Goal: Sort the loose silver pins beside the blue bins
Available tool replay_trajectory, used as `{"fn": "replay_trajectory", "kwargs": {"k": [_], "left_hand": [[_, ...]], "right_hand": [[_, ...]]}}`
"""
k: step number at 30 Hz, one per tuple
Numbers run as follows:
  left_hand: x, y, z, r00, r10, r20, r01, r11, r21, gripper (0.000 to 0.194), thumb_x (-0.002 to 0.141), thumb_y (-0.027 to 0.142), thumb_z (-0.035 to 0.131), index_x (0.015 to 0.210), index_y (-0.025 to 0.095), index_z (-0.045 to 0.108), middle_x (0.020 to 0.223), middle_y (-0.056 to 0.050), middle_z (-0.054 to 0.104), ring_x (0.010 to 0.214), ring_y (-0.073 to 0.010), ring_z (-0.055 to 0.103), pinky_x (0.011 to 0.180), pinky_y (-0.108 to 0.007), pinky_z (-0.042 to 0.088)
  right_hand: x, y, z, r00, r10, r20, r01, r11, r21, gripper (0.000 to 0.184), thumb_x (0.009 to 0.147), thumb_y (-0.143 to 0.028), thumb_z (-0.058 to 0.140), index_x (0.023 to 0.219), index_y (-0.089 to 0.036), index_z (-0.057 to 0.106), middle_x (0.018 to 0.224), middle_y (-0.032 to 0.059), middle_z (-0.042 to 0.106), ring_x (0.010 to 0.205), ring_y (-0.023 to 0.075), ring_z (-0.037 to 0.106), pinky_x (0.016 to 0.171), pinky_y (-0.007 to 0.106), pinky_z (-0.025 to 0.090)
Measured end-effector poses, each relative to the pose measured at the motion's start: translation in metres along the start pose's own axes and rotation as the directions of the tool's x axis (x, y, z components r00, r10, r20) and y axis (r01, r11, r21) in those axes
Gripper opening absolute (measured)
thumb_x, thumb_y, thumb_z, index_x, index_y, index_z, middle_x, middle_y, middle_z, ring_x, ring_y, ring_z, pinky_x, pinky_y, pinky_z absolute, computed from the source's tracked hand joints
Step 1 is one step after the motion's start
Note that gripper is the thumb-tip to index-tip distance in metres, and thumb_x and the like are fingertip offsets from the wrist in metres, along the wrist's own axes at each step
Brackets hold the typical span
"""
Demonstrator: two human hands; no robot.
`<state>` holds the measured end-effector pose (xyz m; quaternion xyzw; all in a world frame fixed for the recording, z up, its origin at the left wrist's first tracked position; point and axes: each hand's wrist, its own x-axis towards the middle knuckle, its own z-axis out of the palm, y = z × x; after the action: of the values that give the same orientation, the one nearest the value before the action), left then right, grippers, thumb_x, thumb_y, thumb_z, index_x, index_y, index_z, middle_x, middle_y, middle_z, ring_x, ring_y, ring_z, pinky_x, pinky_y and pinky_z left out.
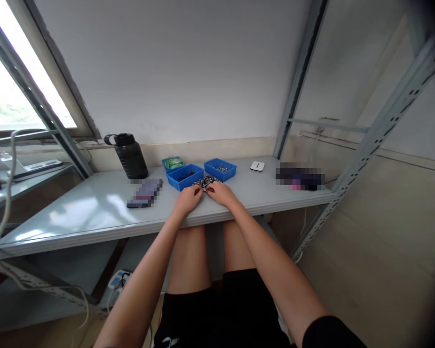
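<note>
My left hand (pixel 188 197) and my right hand (pixel 221 192) rest side by side on the grey table (pixel 94 212), fingers curled and pinched toward each other. Their fingertips meet at the near edge of a small pile of dark metal parts (pixel 205 181). What the fingers pinch is too small to name. Just behind the pile stand two blue trays: one (pixel 185 176) with dark parts, another (pixel 220 169) with a few small metal pieces. A third blue tray (pixel 172 163) with green contents sits further back.
A black water bottle (pixel 129 155) stands at the back left. A blurred flat item (pixel 145 193) lies left of my hands, a small white box (pixel 257 166) and another blurred item (pixel 299 178) to the right. Grey metal shelf uprights (pixel 380 130) frame the table. Cables hang at left.
</note>
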<state>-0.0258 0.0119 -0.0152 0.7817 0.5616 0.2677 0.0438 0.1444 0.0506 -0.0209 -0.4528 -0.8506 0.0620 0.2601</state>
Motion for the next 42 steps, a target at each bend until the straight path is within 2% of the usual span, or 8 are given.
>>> {"fn": "replay_trajectory", "kwargs": {"k": [7,21,42], "left_hand": [[0.0002,-0.0005,0.0001,1.0,-0.005,0.003,0.004,1.0,0.014,0.023,0.094,0.035,0.053,0.1,0.015,0.062,0.097,-0.005,0.065,0.085,-0.0165,0.063,0.079,-0.037,0.053],[-0.0005,0.0018,0.0005,0.994,0.056,0.089,-0.058,0.998,0.018,0.024,0.092,0.036,0.056,0.101,0.015,0.063,0.1,-0.005,0.066,0.089,-0.0177,0.063,0.082,-0.039,0.052],[0.0014,-0.0003,0.0029,0.998,0.041,0.047,-0.046,0.992,0.116,0.021,0.093,0.033,0.055,0.102,0.016,0.063,0.104,-0.006,0.065,0.092,-0.0179,0.062,0.083,-0.039,0.053]], "right_hand": [[-0.0004,-0.0002,-0.0011,1.0,-0.006,0.003,0.006,1.0,-0.008,0.017,0.089,-0.025,0.054,0.097,-0.022,0.069,0.101,0.0064,0.066,0.093,0.0191,0.061,0.078,0.025,0.043],[-0.0008,-0.001,-0.0029,1.0,0.013,0.006,-0.013,1.0,0.012,0.015,0.088,-0.026,0.056,0.094,-0.022,0.069,0.1,0.006,0.067,0.092,0.019,0.061,0.076,0.024,0.043],[-0.0005,-0.001,-0.0025,1.0,0.011,-0.024,-0.01,0.999,0.035,0.015,0.088,-0.021,0.054,0.094,-0.02,0.068,0.099,0.0067,0.068,0.092,0.0187,0.06,0.08,0.025,0.043]]}}
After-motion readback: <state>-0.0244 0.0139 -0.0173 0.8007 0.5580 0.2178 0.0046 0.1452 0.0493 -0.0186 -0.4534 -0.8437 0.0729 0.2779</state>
